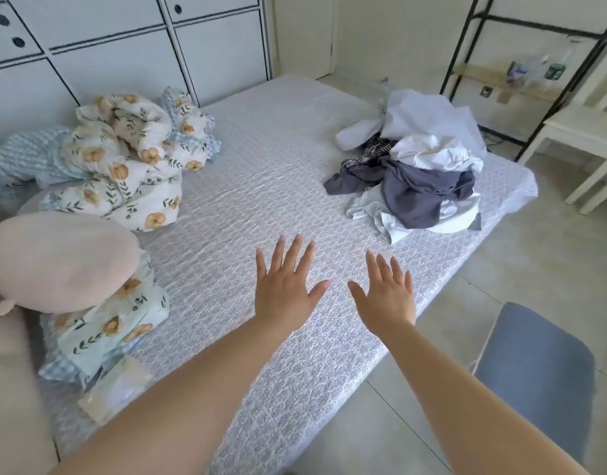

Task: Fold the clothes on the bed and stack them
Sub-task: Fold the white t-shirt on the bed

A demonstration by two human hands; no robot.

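Left hand (284,286), right hand (386,296): grip apart, empty | quilted bed (261,173) | clothes (415,173) heaped | tiled floor (535,269)

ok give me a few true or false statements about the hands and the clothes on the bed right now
1. The left hand holds a shirt. False: its fingers are spread and hold nothing.
2. The right hand is open. True.
3. The pile of clothes is folded and stacked. False: it lies crumpled in a heap.
4. A dark grey garment lies in that pile. True.
5. The floral quilt lies on the floor. False: it is bunched on the bed.
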